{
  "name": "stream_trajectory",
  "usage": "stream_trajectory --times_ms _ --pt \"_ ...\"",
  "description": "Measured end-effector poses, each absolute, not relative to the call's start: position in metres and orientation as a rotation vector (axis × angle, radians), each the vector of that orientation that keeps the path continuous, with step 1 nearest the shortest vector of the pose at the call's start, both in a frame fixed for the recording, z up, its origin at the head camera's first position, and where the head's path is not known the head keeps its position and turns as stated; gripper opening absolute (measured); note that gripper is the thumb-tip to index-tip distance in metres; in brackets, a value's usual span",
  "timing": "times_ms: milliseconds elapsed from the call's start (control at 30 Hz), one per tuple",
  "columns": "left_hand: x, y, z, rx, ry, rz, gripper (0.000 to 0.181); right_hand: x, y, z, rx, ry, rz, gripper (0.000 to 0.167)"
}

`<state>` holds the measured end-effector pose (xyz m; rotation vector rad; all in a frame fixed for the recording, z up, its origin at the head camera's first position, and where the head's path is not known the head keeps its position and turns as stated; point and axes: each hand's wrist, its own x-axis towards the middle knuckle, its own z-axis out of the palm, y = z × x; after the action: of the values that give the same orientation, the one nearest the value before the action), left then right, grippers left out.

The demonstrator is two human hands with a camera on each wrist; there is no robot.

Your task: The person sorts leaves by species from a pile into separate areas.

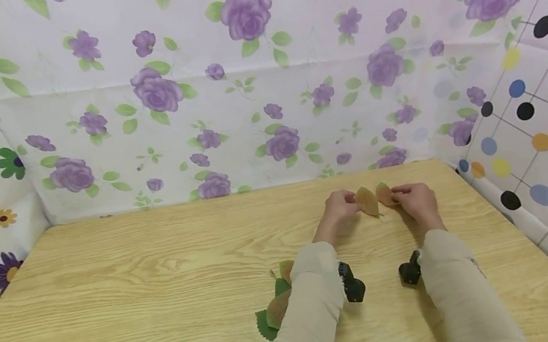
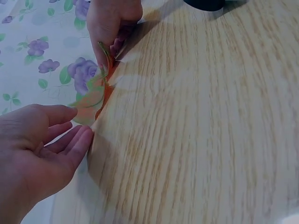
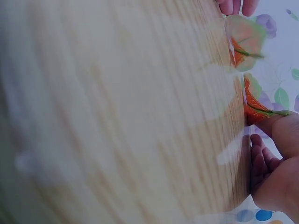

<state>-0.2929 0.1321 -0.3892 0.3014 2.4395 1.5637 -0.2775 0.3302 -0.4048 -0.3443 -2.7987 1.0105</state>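
Note:
Toward the back right of the table, my left hand (image 1: 340,211) pinches the edge of an orange-brown leaf (image 1: 367,202) with green edging. Beside it, my right hand (image 1: 417,202) grips a similar leaf (image 1: 385,194) between thumb and fingers. The two leaves stand side by side with a narrow gap, stems toward me. In the right wrist view, the leaf (image 3: 254,105) lies under the right thumb, its green stem sticking out. The left wrist view shows the left hand's fingertips (image 2: 84,136) at the leaf's near edge.
Several green and brownish leaves (image 1: 277,307) lie in a pile, partly hidden by the left sleeve (image 1: 304,305). Black wrist devices (image 1: 354,288) hang under both forearms. Flowered cloth (image 1: 204,116) rises behind the wooden table (image 1: 129,294), and dotted cloth (image 1: 532,119) borders its right edge.

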Motion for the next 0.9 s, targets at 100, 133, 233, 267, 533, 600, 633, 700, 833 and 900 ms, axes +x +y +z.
stream_trajectory --times_ms 100,133,233,267,533,600,633,700,833,900 --pt "-0.29 0.129 -0.385 0.349 2.455 1.495 0.04 -0.279 0.328 -0.404 -0.353 -2.794 1.029 0.033" --pt "-0.29 0.128 -0.384 0.361 2.456 1.474 0.041 -0.28 0.328 -0.404 -0.358 -2.796 1.031 0.032" --pt "-0.287 0.126 -0.381 0.385 2.457 1.425 0.042 -0.281 0.327 -0.405 -0.355 -2.807 1.02 0.033" --pt "-0.286 0.126 -0.379 0.387 2.453 1.415 0.042 -0.281 0.327 -0.406 -0.352 -2.808 1.017 0.033" --pt "-0.278 0.123 -0.363 0.414 2.446 1.326 0.047 -0.279 0.327 -0.409 -0.303 -2.787 0.978 0.033" --pt "-0.279 0.12 -0.359 0.43 2.438 1.329 0.047 -0.278 0.326 -0.409 -0.302 -2.778 0.977 0.034" --pt "-0.279 0.117 -0.357 0.435 2.429 1.337 0.047 -0.278 0.326 -0.41 -0.303 -2.774 0.982 0.034" --pt "-0.28 0.111 -0.351 0.465 2.431 1.336 0.046 -0.277 0.326 -0.41 -0.31 -2.775 0.999 0.034" --pt "-0.281 0.092 -0.331 0.567 2.422 1.309 0.045 -0.276 0.327 -0.409 -0.332 -2.78 1.022 0.032" --pt "-0.281 0.081 -0.321 0.629 2.397 1.301 0.044 -0.275 0.328 -0.408 -0.342 -2.786 1.023 0.032"
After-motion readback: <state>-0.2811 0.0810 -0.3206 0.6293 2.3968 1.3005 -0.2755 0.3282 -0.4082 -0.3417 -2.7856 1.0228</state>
